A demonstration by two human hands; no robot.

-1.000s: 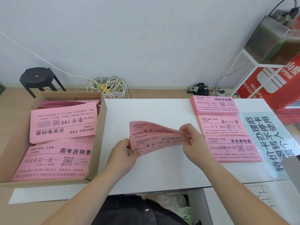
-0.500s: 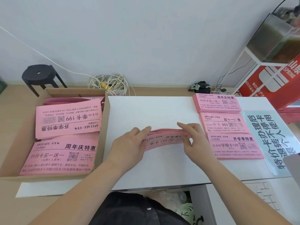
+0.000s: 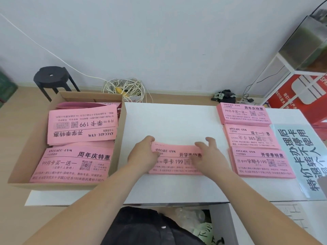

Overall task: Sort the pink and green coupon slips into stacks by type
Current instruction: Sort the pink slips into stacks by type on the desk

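A small stack of pink coupon slips (image 3: 174,160) lies flat on the middle of the white table (image 3: 169,121). My left hand (image 3: 142,153) grips its left end, thumb on top. My right hand (image 3: 209,155) rests on its right end with fingers spread and slightly lifted. Three sorted pink stacks sit in a column at the right: a far one (image 3: 245,115), a middle one (image 3: 251,137) and a near one (image 3: 261,162). More pink slips (image 3: 81,124) fill the cardboard box (image 3: 122,126) at the left. No green slips show on the table.
A pale blue printed sheet (image 3: 299,156) lies right of the sorted stacks. On the floor behind are a black stool (image 3: 51,76), a tangle of white cables (image 3: 125,89) and a red carton (image 3: 300,92) under a white shelf frame.
The slips were held up and fanned between both hands; now they lie flat on the table as one stack. Both hands came down with them, and my right hand has loosened its grip.
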